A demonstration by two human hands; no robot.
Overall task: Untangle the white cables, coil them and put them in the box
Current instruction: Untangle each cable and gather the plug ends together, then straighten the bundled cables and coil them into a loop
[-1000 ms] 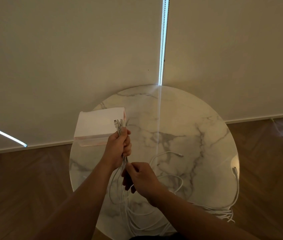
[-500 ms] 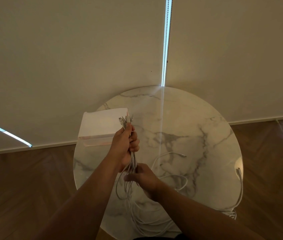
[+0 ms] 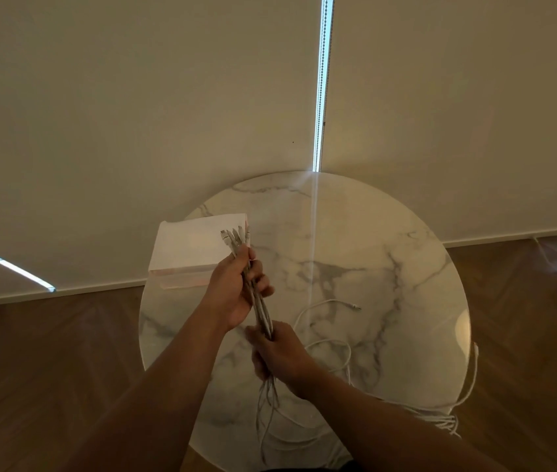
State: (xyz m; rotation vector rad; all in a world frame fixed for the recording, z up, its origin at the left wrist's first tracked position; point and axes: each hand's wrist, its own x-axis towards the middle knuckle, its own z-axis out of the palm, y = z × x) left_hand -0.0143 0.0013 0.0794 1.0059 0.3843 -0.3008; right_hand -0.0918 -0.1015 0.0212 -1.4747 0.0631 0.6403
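Note:
A bundle of white cables runs between both hands above the round marble table. My left hand grips the bundle near its plug ends, which stick up in front of the box. Just below, my right hand is closed around the same strands. Loose cable hangs down under it. One more cable end loops on the tabletop to the right. The box stands at the table's far left edge.
Cable hangs over the table's right edge and bunches low at the right. Pale roller blinds rise behind the table. Wooden floor surrounds it.
My right hand has closed around the bundle right below the left hand. The left hand has stayed on the plug ends, its fingers a little looser.

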